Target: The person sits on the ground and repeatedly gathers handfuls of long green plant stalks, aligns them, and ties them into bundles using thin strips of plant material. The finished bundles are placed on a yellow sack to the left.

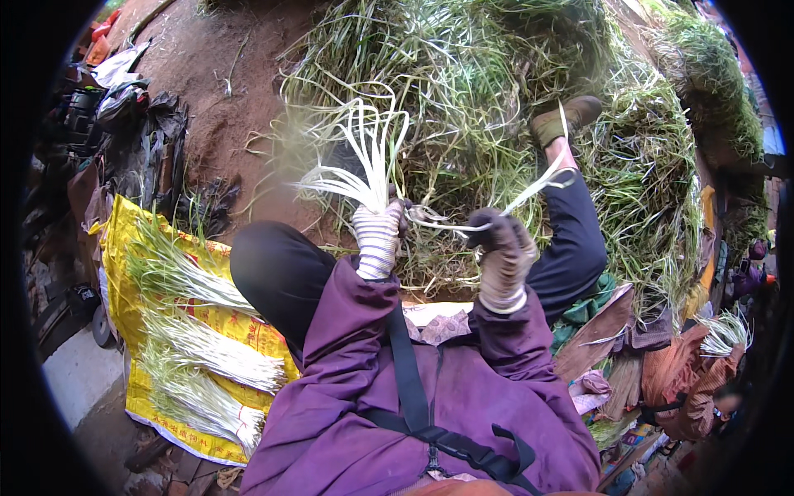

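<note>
My left hand (379, 232), in a striped knit glove with dark fingertips, is closed around a loose bundle of pale, flat leafy stalks (366, 167) that fan upward. My right hand (501, 248), gloved too, pinches a few pale stalks (536, 186); one end reaches up to the right, the other left towards my left hand. Beneath and beyond both hands lies a large heap of long green leaves (446, 105). To the left, several bundles of white-stemmed greens (214, 350) rest on a yellow printed sack (118, 248), the lowest one tied with a red band.
Bare reddish soil (217, 56) lies at the upper left, beside black plastic (161, 142) and clutter. My bent legs frame the work area. On the right are more leaf piles (651, 204), cloths, and another person in orange-red clothing (676, 378) near a pale bundle (726, 333).
</note>
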Demonstrator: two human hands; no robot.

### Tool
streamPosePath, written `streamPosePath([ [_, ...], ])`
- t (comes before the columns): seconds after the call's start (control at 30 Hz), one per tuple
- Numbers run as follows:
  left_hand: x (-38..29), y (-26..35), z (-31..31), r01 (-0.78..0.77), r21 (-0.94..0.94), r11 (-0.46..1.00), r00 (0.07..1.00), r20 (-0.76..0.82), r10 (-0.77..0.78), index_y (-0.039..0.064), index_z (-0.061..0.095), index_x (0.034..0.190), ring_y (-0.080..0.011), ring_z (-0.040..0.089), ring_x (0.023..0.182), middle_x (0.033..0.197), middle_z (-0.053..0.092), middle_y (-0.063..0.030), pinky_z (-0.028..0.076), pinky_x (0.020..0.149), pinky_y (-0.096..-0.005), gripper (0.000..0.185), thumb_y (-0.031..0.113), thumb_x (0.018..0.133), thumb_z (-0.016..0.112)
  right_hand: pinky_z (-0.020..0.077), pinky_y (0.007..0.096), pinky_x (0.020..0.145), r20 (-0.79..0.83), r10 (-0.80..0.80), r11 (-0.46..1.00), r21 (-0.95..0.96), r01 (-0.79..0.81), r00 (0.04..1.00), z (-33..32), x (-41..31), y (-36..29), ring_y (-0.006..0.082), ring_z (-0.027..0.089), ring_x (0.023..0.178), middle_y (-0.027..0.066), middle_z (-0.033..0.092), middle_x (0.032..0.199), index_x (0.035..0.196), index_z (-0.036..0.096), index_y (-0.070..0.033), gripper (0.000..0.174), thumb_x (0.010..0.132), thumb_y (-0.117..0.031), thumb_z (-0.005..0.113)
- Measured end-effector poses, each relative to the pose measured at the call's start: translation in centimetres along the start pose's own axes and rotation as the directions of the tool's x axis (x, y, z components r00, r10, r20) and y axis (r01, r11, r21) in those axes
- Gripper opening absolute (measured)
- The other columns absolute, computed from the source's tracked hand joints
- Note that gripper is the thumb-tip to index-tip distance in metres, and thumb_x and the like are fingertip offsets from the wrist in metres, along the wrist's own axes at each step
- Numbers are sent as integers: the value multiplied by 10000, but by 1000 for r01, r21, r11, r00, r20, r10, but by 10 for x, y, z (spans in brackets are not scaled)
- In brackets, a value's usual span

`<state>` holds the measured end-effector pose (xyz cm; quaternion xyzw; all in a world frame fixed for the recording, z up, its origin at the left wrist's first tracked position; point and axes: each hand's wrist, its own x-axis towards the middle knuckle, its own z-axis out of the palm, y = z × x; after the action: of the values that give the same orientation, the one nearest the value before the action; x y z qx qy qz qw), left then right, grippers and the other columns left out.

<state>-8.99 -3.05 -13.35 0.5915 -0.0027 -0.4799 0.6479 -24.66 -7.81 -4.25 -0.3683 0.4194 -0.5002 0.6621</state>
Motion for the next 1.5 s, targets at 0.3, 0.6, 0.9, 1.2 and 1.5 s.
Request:
streamPosePath([
  [0.3,7,0,-6,-121,352,928,991,92,94,19,659,1000,-91,531,503,797,672,-59,419,464,-246,182,71,826,671,509,258,503,-62,-47,999,-22,46,997,-18,30,-30,158,640,616,122,689,782,962,678,21,205,889,-169,659],
  [0.6,-20,21,2,55,69,996,855,511,-83,-11,622,1058,-56,540,540,824,676,-64,417,479,-171,367,252,830,738,488,195,516,24,64,997,-45,-63,998,5,54,11,90,641,622,61,705,832,985,674,-31,252,888,-264,669],
  [0.9,-12,35,-11,160,-53,986,887,446,-120,27,585,1071,-98,491,443,736,631,-63,356,378,-206,313,261,881,669,448,188,579,523,635,772,-423,-474,569,-15,42,44,47,575,669,-12,652,829,1080,652,-17,250,905,-196,649],
  [1.2,-14,47,-12,-60,-70,996,993,95,66,66,578,874,-71,464,459,684,569,-23,358,373,-206,179,224,883,662,436,221,549,165,365,713,-683,-161,916,-104,45,29,60,531,606,9,644,719,886,693,-31,183,869,-212,680],
  [1.5,-19,69,-21,-114,-59,992,992,-56,110,78,581,917,-68,495,453,686,599,-30,367,367,-192,82,145,902,627,510,379,803,-94,135,-272,-961,-54,986,-133,62,26,290,645,920,124,647,1085,1082,661,-122,261,840,-217,644],
])
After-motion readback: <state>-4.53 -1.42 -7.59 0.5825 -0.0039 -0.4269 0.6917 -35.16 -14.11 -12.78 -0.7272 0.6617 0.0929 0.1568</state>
